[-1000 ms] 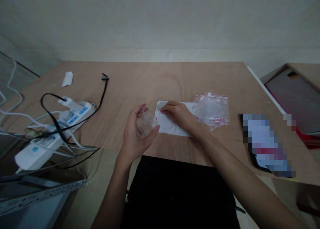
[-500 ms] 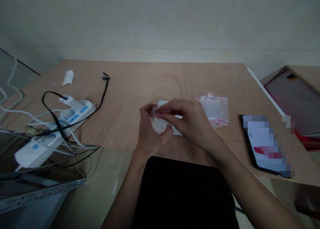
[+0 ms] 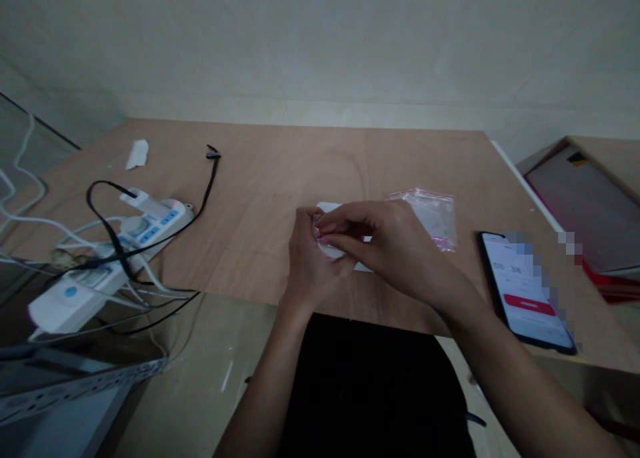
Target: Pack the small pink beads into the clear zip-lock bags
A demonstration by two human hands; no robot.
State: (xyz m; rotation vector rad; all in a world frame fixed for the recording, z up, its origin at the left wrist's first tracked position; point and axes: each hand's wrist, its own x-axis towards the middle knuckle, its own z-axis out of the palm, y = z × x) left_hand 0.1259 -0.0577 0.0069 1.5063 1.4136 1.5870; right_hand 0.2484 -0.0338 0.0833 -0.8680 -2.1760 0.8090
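My left hand (image 3: 315,268) is closed around a small clear zip bag (image 3: 326,250), mostly hidden by the fingers. The thumb and fingertips of my right hand (image 3: 397,248) pinch together at the bag's upper edge, touching my left fingers. Whether something else is between those fingertips I cannot make out. Under both hands, a flat white thing (image 3: 327,207) lies on the table, largely covered. Just right of my right hand are more clear zip bags (image 3: 437,218) with reddish seal lines.
A lit phone (image 3: 525,288) lies near the table's right front edge. At left, a white power strip (image 3: 160,228) carries tangled cables, and a black cord (image 3: 213,178) runs up the table (image 3: 260,171). A white paper scrap (image 3: 137,154) lies at the back left.
My hands have shifted slightly right and closed tighter round the bag, so less of it shows. The view has moved a little.
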